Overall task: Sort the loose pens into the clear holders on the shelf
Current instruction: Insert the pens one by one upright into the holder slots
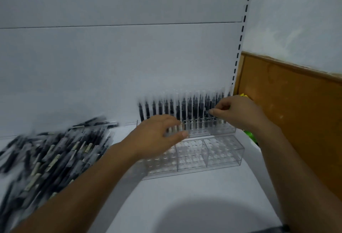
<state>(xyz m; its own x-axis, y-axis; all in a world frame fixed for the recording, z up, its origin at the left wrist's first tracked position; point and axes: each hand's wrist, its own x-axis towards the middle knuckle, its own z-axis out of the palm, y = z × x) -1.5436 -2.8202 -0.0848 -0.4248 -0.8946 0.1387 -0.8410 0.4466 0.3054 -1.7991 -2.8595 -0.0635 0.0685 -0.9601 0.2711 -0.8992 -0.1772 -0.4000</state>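
Head view: we look down on a white shelf (185, 186).
Loose pens (55, 151): we find them heaped at the shelf's left, blurred.
Rear holder (222, 130): against the back panel, carrying upright pens (185, 108).
Front holder (222, 151): just before it.
Left hand (157, 134): released, fingers spread above the holders' left end.
Right hand (235, 112): pinching one upright pen near the right end.

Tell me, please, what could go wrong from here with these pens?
The right hand seems to pinch a pen inside the packed rear row; a nudge may tilt neighbours. The left hand hangs close to that row's left part and could knock pens. The front holder is empty, so it may slide.
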